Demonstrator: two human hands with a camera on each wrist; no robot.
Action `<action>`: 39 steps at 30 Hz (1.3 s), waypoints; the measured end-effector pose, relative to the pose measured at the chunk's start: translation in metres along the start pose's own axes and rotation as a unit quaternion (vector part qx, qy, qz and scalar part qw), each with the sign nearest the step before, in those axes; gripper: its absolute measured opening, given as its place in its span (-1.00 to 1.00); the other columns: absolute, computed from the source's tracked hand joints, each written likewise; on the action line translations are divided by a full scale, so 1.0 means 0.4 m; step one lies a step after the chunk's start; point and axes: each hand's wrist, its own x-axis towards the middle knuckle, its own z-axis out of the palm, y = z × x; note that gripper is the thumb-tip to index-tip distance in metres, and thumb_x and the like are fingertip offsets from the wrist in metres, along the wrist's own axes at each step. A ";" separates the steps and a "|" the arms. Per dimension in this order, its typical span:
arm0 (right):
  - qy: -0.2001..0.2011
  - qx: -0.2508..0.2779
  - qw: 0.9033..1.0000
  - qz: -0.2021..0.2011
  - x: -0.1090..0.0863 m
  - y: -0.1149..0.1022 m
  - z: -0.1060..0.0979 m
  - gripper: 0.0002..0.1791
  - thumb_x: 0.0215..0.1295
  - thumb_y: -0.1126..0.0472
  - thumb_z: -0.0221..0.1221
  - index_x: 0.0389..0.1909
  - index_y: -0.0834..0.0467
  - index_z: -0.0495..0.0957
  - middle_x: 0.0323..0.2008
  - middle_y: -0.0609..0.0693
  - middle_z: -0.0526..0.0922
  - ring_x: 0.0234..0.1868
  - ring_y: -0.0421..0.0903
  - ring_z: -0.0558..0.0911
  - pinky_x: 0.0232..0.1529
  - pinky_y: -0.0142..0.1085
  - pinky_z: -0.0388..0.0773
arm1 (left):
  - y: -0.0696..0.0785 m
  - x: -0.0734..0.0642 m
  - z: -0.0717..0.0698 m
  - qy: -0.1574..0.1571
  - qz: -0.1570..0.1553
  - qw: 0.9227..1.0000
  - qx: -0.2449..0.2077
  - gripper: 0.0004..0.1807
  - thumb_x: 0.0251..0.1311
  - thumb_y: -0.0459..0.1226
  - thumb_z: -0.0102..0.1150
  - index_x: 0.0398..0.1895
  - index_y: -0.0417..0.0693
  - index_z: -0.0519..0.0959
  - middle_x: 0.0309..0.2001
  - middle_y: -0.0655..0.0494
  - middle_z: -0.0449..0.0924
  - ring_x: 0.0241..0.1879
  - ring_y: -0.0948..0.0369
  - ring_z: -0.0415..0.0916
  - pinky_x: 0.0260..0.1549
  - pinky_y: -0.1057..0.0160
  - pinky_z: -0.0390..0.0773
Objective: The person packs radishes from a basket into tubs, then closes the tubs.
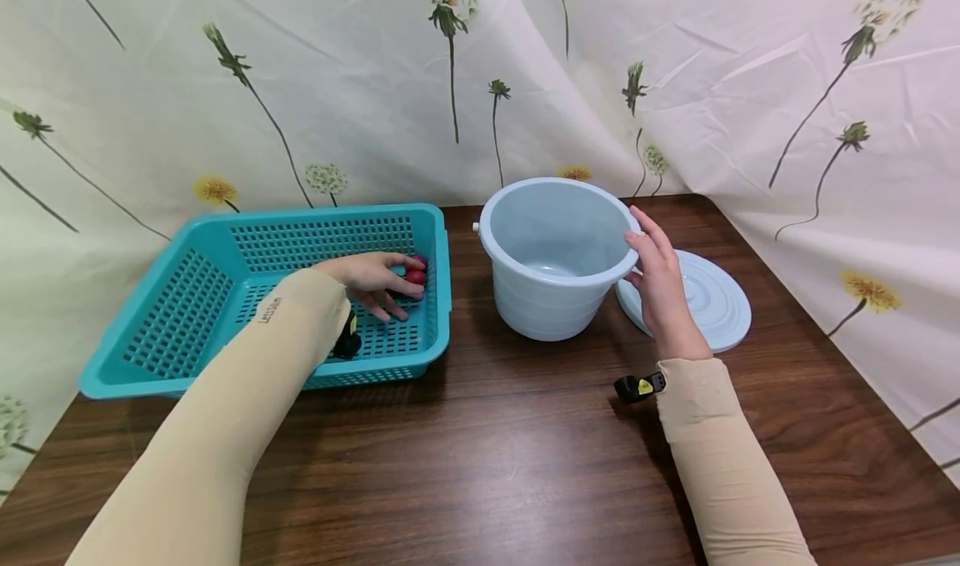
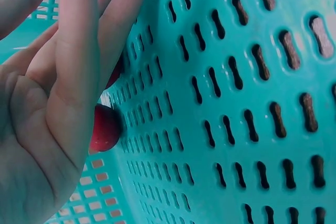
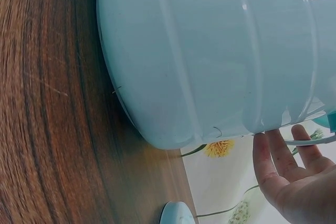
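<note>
My left hand [image 1: 382,281] reaches down into the right end of a teal plastic basket [image 1: 438,299], fingers spread and fairly straight. Beside those fingers, small round red things [image 1: 415,277] lie near the basket's end wall; the left wrist view shows one red thing [image 2: 106,128] behind the hand, against the perforated wall, and part of another above it. At the right, my right hand [image 1: 663,287] holds the rim of a light blue plastic bucket [image 1: 551,303], its fingers against the outer wall. The bucket stands upright, and its visible inside holds nothing.
A round light blue lid [image 1: 716,299] lies flat on the dark wood table [image 1: 480,466], right of the bucket and partly behind my right hand. White cloth [image 1: 337,91] printed with dandelions hangs along the back and right edges.
</note>
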 end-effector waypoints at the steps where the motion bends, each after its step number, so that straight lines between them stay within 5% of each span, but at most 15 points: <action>1: 0.000 -0.002 1.000 0.000 0.000 0.000 0.000 -0.44 0.47 0.00 -0.01 0.47 -0.15 0.25 0.49 -0.06 0.21 0.28 -0.13 0.39 0.12 -0.25 0.39 | 0.000 0.000 0.000 0.000 0.000 1.000 0.000 -0.21 0.41 -0.17 0.14 0.57 0.08 -0.05 0.39 -0.23 0.24 -0.12 0.11 0.70 -0.26 0.18 0.72; 6: 0.000 -0.003 1.000 0.000 -0.002 0.000 -0.001 -0.43 0.47 -0.02 0.00 0.47 -0.14 0.25 0.49 -0.05 0.20 0.28 -0.13 0.38 0.12 -0.26 0.39 | -0.002 -0.002 0.000 0.009 0.011 1.000 0.003 -0.34 0.47 -0.15 0.03 0.53 0.00 0.04 0.35 -0.23 0.39 -0.17 0.12 0.72 -0.30 0.21 0.71; 14: -0.001 0.001 1.000 0.001 -0.003 0.000 0.001 -0.44 0.48 0.00 -0.01 0.47 -0.14 0.26 0.48 -0.06 0.21 0.28 -0.12 0.38 0.10 -0.27 0.40 | -0.011 -0.003 0.000 0.053 0.020 0.997 0.051 -0.53 0.54 -0.15 -0.11 0.41 -0.08 0.21 -0.03 -0.16 0.70 -0.41 0.20 0.72 -0.44 0.27 0.66; 25: -0.001 -0.001 1.000 -0.006 -0.005 -0.001 0.003 -0.43 0.48 0.03 -0.02 0.48 -0.12 0.23 0.49 -0.05 0.20 0.32 -0.10 0.37 0.12 -0.24 0.38 | -0.001 -0.010 0.017 0.062 0.025 0.993 0.100 -0.37 0.41 -0.22 0.13 0.44 -0.09 0.14 -0.20 -0.10 0.73 -0.49 0.21 0.68 -0.46 0.21 0.66; 34: 0.003 0.001 1.000 -0.001 -0.005 -0.001 0.004 -0.44 0.49 0.02 -0.02 0.48 -0.13 0.24 0.49 -0.06 0.21 0.30 -0.11 0.37 0.12 -0.24 0.38 | 0.018 0.002 0.030 0.095 0.027 0.979 0.179 -0.51 0.40 -0.23 0.16 0.32 -0.08 0.29 -0.41 -0.04 0.72 -0.53 0.21 0.65 -0.49 0.22 0.62; 39: 0.002 -0.001 1.000 -0.001 -0.004 -0.001 0.004 -0.43 0.49 0.01 -0.02 0.48 -0.13 0.23 0.49 -0.05 0.20 0.31 -0.11 0.37 0.12 -0.24 0.38 | 0.013 0.002 0.024 0.095 0.033 0.980 0.172 -0.54 0.40 -0.20 0.16 0.29 -0.06 0.33 -0.39 -0.04 0.72 -0.53 0.20 0.65 -0.47 0.20 0.63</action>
